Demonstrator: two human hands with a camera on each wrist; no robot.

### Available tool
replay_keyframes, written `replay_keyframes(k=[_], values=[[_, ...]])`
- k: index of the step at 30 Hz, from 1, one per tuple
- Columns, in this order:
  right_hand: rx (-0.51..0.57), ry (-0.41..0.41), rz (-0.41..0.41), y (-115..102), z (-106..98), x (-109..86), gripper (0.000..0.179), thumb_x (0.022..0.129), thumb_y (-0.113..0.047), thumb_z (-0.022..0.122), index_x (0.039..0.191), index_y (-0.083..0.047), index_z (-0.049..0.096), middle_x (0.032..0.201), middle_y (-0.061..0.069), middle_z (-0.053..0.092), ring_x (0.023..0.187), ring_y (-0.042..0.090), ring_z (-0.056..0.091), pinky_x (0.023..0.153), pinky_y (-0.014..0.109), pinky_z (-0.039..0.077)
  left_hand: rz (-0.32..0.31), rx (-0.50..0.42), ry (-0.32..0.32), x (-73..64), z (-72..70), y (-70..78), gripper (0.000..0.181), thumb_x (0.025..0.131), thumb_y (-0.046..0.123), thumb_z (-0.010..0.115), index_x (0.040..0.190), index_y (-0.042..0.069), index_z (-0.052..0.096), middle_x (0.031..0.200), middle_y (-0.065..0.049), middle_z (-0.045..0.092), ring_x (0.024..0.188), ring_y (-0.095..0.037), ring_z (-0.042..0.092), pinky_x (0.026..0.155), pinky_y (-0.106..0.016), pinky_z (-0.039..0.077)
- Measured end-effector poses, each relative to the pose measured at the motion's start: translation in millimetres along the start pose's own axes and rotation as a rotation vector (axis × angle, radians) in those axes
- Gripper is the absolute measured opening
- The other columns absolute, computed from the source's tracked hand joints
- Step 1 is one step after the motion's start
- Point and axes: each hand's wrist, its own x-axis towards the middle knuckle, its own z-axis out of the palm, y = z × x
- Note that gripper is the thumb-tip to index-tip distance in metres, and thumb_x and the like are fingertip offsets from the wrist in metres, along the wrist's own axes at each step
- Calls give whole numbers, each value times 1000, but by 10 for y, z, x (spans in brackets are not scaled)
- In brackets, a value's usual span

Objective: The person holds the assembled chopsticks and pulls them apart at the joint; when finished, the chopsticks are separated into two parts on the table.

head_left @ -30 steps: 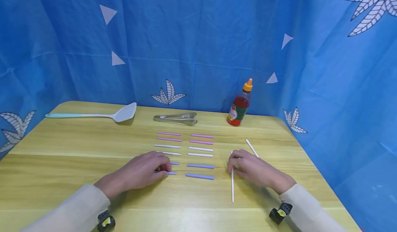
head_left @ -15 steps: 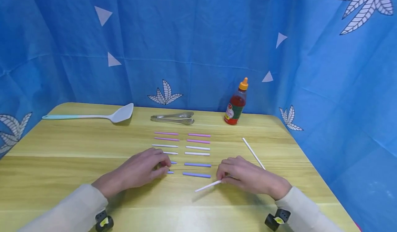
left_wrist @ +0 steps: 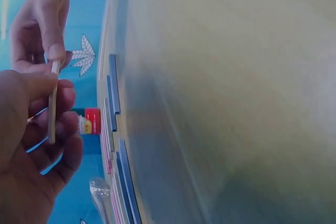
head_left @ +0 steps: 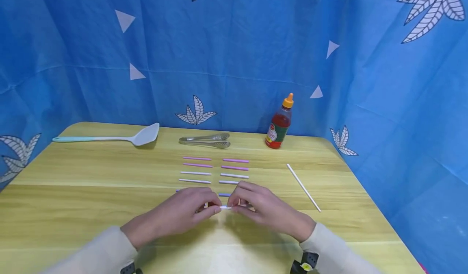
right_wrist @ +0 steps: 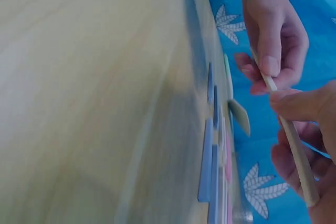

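Both hands pinch one slim white stick [head_left: 225, 207] near its middle, thumbs and fingertips close together. My left hand [head_left: 179, 212] is on its left part, my right hand [head_left: 265, 209] on its right part. In the right wrist view the stick [right_wrist: 298, 156] has a squared-off end and is held up off the table. In the left wrist view, the stick [left_wrist: 52, 114] runs between both thumbs and the fingers. Behind the hands lie two columns of short sticks: pink ones [head_left: 235, 168], white ones [head_left: 234, 176] and blue-purple ones [head_left: 224, 194], the last partly hidden by the hands.
A longer white stick [head_left: 304, 188] lies slantwise at the right. Farther back are metal tongs [head_left: 204, 140], a spatula [head_left: 144, 135] with a mint handle, and a sauce bottle [head_left: 278, 127] with an orange cap. A blue curtain [head_left: 226, 54] hangs behind the wooden table [head_left: 91, 209].
The right hand has lifted the white stick off the table, turned it sideways and carried it left. The left hand has left the purple sticks and now pinches that white stick too.
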Motion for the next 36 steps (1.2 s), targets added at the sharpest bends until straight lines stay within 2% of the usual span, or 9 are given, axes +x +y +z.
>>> replay_keyframes(k=[5,10,18,21,24,28,32,36], values=[[0,66,97,-32,39,14,13,102,-18,79,114,-15,72,106,-6,71,88,5,63,77,22,58,15,45,79,-29,-8,-6,12,110,27,68,108,23,78,90,18,64,78,1,54,72,-23,50],[95,71,204,-6,54,-12,7,107,-21,73,111,-16,75,104,-5,74,95,4,72,84,24,63,29,63,131,-43,-14,-40,10,109,24,70,108,21,79,91,18,66,78,2,55,73,-24,51],[137,93,214,52,100,-13,5,106,-17,73,103,-14,75,95,-4,74,88,0,70,78,22,63,59,113,157,-60,-12,-80,8,108,23,71,105,22,78,91,17,68,79,3,55,75,-26,54],[134,111,248,101,33,-70,6,105,-16,74,100,-14,75,91,-4,73,82,-1,64,73,22,60,29,118,163,-140,-98,-158,8,108,22,71,105,21,78,90,17,67,79,2,56,74,-26,55],[143,135,314,162,-52,-182,6,104,-16,75,99,-13,77,88,-4,72,77,1,59,68,23,55,-43,109,169,-270,-219,-267,7,106,21,73,105,23,79,91,18,66,80,3,56,73,-26,54],[168,101,376,207,-59,-297,7,106,-18,73,104,-14,78,93,-5,73,79,1,59,69,22,53,-113,134,172,-434,-315,-392,7,104,22,77,104,29,78,94,21,66,83,3,57,75,-25,54],[166,65,367,164,41,-318,9,108,-19,70,110,-16,78,97,-6,70,78,0,57,67,21,53,-115,164,149,-529,-321,-462,6,102,27,79,102,32,76,94,22,65,85,3,56,74,-26,53],[111,62,335,64,165,-283,6,105,-15,73,108,-18,77,98,-9,67,82,-1,58,72,21,55,-125,193,103,-588,-292,-487,6,102,28,79,103,33,75,91,23,61,85,5,54,73,-25,52]])
